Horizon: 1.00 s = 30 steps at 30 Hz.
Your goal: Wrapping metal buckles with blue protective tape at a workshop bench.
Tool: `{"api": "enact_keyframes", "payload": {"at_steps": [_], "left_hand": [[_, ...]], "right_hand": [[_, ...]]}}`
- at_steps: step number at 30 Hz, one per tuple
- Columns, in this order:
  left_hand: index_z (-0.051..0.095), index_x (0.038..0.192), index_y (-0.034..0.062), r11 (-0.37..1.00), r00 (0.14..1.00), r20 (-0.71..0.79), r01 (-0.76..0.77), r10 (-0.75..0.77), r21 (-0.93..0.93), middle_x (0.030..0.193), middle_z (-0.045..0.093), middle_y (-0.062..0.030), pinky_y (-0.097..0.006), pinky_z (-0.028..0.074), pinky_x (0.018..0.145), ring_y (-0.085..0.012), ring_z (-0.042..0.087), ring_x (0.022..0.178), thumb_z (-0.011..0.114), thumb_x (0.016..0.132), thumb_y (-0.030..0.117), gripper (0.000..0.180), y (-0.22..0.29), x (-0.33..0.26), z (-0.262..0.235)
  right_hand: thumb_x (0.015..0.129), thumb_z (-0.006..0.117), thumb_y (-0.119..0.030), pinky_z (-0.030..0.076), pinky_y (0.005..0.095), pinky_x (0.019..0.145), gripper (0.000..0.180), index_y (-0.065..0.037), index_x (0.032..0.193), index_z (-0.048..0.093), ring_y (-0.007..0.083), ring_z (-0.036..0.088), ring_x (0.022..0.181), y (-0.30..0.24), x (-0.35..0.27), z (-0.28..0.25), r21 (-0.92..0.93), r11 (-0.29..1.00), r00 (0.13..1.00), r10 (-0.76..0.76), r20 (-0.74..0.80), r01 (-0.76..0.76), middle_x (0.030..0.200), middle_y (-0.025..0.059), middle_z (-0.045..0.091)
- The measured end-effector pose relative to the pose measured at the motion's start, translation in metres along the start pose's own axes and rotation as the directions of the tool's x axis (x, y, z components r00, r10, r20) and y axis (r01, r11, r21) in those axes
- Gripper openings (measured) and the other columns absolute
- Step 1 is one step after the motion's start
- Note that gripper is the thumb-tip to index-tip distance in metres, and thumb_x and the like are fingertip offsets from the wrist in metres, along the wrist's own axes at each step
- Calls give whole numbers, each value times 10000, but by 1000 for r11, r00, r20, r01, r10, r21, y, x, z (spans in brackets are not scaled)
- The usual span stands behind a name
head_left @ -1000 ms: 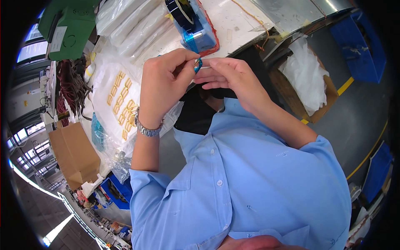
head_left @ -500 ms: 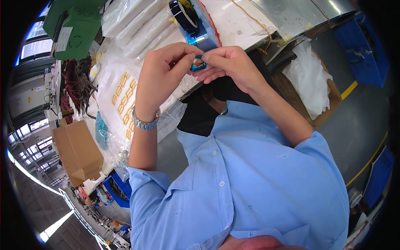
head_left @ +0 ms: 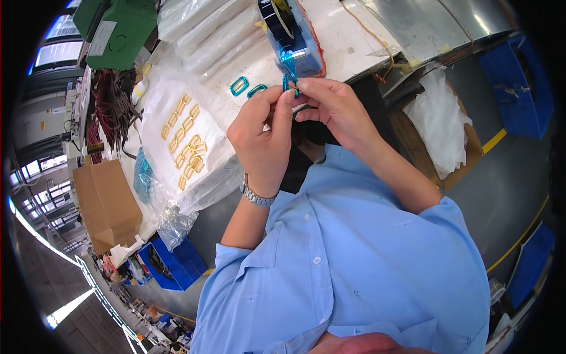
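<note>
Blue ring (head_left: pixel 290 84): pinched between the fingertips of left hand (head_left: pixel 263 138) and right hand (head_left: pixel 334 106), held above the table edge, just below the tape dispenser (head_left: pixel 293 36). Two more blue rings (head_left: pixel 246 88): flat on the table (head_left: pixel 354 35), just left of the hands. Gold rings (head_left: pixel 186 141): rows on white sheet (head_left: pixel 171 112), well left. Green box (head_left: pixel 115 29): far left corner.

Both forearms rise from the lower edge and meet over the worktop's near edge. The left hand (head_left: pixel 262 138), wrist bent, has its thumb and forefinger pinched together. The right hand (head_left: pixel 336 106) faces it, fingertips (head_left: pixel 302 85) curled into a matching pinch, touching the left's.
</note>
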<state>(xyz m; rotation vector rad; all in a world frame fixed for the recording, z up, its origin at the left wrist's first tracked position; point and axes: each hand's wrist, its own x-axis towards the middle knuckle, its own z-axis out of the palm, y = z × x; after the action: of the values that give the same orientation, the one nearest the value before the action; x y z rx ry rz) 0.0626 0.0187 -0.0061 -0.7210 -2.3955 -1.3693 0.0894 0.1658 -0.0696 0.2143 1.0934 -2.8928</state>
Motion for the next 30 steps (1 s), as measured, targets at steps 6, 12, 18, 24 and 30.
{"api": "enact_keyframes", "payload": {"at_steps": [6,12,18,24,30], "left_hand": [[755,1022,-52,955,963,162,244,-218,-166,747,693,-40,-235,492,522,-73,612,575,694,1070,133,201,-4,10,5],[743,1020,-64,927,934,245,313,-261,-204,746,686,-44,-236,510,530,-86,632,585,670,1086,135,222,-1,22,7],[735,1019,-69,899,895,315,389,-317,-201,754,685,-51,-246,535,535,-102,651,584,666,1090,145,236,-2,30,4],[735,989,-56,868,883,324,428,-341,-253,725,687,-38,-247,544,523,-89,669,571,664,1083,138,227,-4,33,3],[728,1000,-62,813,880,317,456,-353,-361,750,682,-45,-245,556,532,-91,659,581,655,1090,136,230,-7,30,8]], "right_hand": [[1097,643,-224,595,272,791,261,-7,1207,737,95,695,904,20,5,-10,263,962,996,83,-27,-73,985,30,733],[1097,621,-204,592,291,806,212,-15,1092,717,133,697,869,18,4,-9,381,919,993,78,86,-105,965,49,730],[1087,631,-207,588,299,818,213,-18,1125,722,145,718,894,6,7,-11,362,900,970,231,80,-244,990,60,753],[1089,659,-244,588,265,824,299,-4,1235,761,115,738,970,-9,15,-13,-50,998,999,27,31,-25,1045,57,781],[1120,622,-246,626,310,846,327,36,1223,751,151,758,891,3,18,-9,-33,999,1000,-12,-2,12,1035,81,769]]}}
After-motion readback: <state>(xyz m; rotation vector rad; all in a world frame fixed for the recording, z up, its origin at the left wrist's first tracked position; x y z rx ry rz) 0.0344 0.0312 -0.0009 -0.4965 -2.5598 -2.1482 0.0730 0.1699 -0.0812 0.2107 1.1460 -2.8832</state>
